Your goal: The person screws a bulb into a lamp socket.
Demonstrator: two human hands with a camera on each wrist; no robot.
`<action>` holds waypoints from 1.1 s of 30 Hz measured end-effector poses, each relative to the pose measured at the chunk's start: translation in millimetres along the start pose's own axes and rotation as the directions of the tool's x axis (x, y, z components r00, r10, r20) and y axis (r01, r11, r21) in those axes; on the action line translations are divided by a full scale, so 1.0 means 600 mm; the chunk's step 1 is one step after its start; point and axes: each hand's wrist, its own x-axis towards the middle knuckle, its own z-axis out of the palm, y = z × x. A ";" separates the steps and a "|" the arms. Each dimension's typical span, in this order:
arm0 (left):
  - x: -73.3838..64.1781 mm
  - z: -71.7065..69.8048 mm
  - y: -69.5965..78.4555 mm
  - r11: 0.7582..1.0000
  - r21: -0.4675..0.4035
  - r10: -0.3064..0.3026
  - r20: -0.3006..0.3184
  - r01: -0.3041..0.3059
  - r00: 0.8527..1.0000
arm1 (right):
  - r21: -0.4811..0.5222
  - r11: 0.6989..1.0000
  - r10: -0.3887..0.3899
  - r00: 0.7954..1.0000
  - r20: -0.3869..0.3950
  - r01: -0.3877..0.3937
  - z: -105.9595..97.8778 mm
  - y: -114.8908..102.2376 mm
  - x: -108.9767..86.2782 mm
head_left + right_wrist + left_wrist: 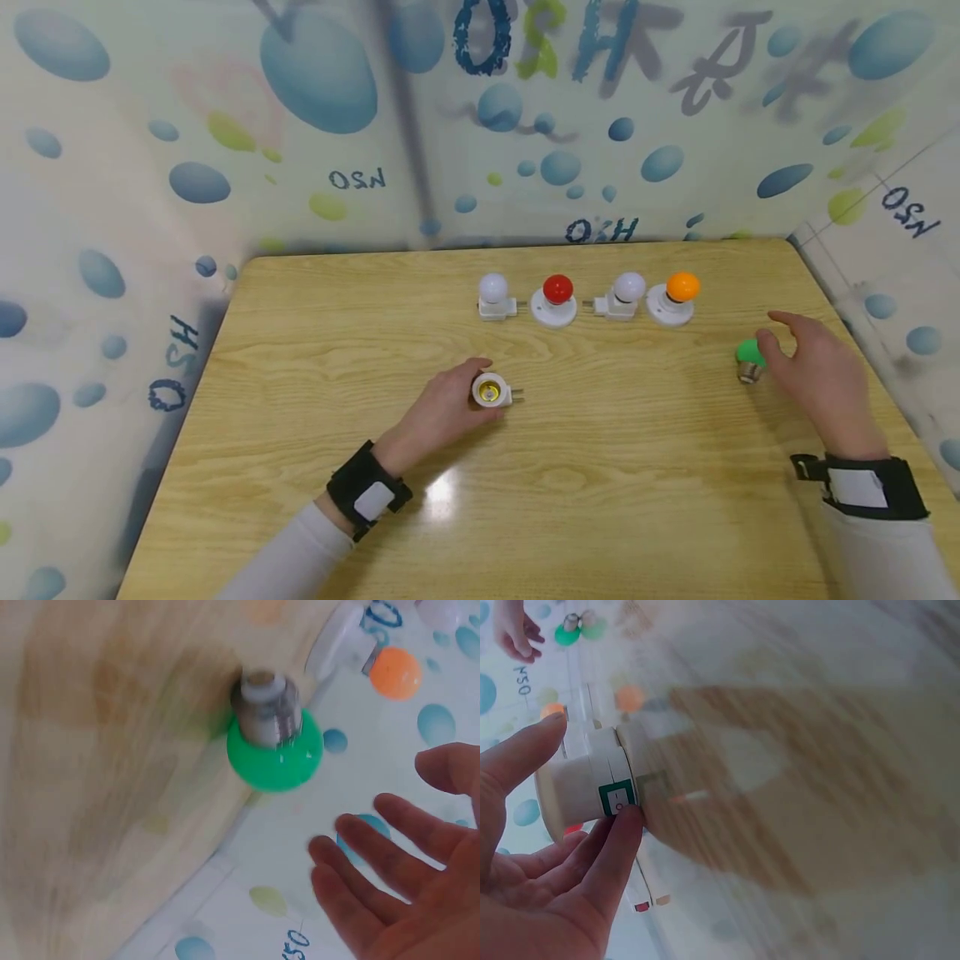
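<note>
My left hand (442, 408) grips a white plug-in bulb socket (491, 390) near the middle of the table, thumb and fingers around its sides. The socket's brass-coloured inside faces up and its two prongs point right. In the left wrist view a small green-framed switch (618, 799) shows on its side, with a fingertip at its edge. A green light bulb (750, 358) lies on the table at the right, its metal screw base toward the near side. Beside the bulb is my right hand (821, 383), fingers spread; the right wrist view shows a gap between fingers and bulb.
Along the back stand a white bulb (493, 288) and another white bulb (629, 287) in plug-in sockets, plus a red bulb (558, 289) and an orange bulb (683, 287) on round white bases. Patterned walls (337, 192) border the wooden table (337, 333) at the back and sides.
</note>
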 end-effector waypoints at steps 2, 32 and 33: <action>-0.001 -0.001 -0.001 1.000 -0.006 -0.004 0.010 0.004 1.000 | -0.022 0.999 0.033 0.998 0.050 -0.032 -0.006 0.007 0.007; -0.002 -0.006 -0.014 0.999 -0.053 0.009 0.011 -0.009 1.000 | 0.120 0.991 -0.068 0.992 0.111 0.054 -0.015 -0.098 0.005; -0.002 -0.006 -0.012 0.999 -0.050 0.012 0.011 -0.011 1.000 | 0.154 0.985 -0.091 0.991 0.096 0.076 -0.017 -0.111 0.001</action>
